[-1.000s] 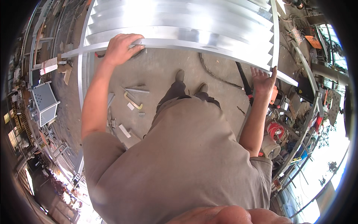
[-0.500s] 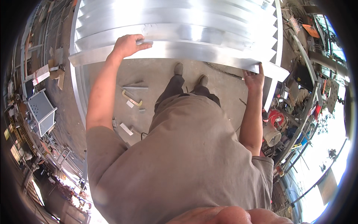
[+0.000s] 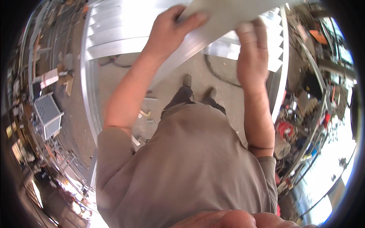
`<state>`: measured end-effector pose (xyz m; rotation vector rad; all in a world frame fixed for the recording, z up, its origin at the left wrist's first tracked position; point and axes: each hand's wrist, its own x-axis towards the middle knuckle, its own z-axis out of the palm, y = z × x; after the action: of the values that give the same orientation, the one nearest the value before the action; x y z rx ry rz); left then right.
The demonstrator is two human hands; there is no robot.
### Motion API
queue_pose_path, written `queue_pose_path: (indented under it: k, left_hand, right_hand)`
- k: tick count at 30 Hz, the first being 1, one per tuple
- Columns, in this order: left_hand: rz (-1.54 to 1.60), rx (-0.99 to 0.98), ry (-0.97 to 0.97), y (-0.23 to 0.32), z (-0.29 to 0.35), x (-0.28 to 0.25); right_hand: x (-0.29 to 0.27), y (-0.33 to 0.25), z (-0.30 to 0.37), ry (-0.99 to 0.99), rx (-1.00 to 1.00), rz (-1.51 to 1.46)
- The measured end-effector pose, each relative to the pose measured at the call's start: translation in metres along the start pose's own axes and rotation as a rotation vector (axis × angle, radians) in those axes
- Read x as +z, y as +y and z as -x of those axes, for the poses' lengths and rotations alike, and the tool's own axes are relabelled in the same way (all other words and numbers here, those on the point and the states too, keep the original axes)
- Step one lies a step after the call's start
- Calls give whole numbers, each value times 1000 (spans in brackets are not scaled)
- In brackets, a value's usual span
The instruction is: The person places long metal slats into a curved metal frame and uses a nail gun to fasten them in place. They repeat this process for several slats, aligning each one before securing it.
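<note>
A long silver metal slat [image 3: 224, 22] is raised at a slant in front of me, its lower end toward my left forearm and its upper end running out of the top of the view. My left hand [image 3: 169, 32] is closed round its edge, thumb on the near face. At the opposite edge my right hand [image 3: 253, 53] grips it, fingers slightly blurred by motion. Beneath lies a silver metal frame [image 3: 86, 79] fitted with rows of angled louvre slats [image 3: 118, 47], partly hidden by the raised piece.
Dark cable [image 3: 218, 74] curves over the concrete floor inside the frame, ahead of my shoes [image 3: 187, 79]. Small metal offcuts and a yellow-handled tool [image 3: 144, 113] lie at left. A grey box-like stand [image 3: 48, 114] is farther left; clutter with a red coil [image 3: 284, 129] lines the right.
The slat has been lifted off the louvre frame and swung from nearly level to a steep slant. Both hands moved closer together, the left one rightward and up. My view shifted slightly.
</note>
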<state>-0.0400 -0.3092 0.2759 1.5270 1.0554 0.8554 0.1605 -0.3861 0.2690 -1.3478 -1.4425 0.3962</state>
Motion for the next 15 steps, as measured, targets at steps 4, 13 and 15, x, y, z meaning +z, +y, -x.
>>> queue_pose_path:
  k: [4,13,15]
  left_hand:
    - [620,107,291,44,-15,4]
    - [1035,-169,659,-58,58,-93]
    - [1020,-417,702,-110,80,-69]
  right_hand:
    - [54,-27,32,-257,315,-431]
    - [-75,69,49,-557,154,389]
    - [-91,96,56,-660,264,459]
